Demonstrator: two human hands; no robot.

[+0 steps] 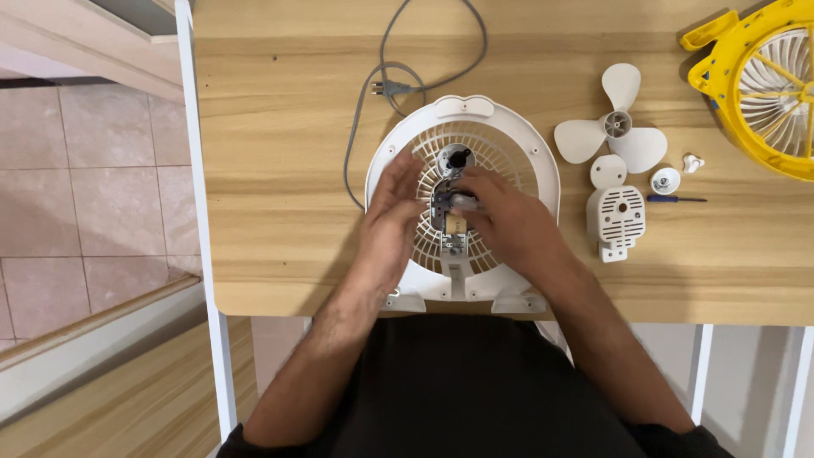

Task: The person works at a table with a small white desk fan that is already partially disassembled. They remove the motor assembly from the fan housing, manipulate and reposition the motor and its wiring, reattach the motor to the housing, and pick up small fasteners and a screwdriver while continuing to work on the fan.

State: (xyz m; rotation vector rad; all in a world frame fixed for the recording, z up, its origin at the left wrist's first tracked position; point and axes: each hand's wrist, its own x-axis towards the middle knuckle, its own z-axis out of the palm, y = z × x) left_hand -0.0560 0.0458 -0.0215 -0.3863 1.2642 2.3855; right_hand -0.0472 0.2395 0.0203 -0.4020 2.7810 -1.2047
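Observation:
A white round fan housing (500,127) with a grille lies flat on the wooden table (280,170). In its middle sits the bare metal motor (449,203). My left hand (388,216) rests flat on the housing's left side, fingers spread and pointing up. My right hand (509,222) covers the centre-right of the grille, its fingertips pinched on the motor. The grey power cord (398,76) with its plug loops away behind the housing.
To the right lie a white three-blade propeller (612,127), a white motor cover (616,216), a round white cap (665,180), a small knob (693,162) and a blue-handled screwdriver (674,198). A yellow fan grille (763,85) is at the far right corner. Tiled floor lies left of the table.

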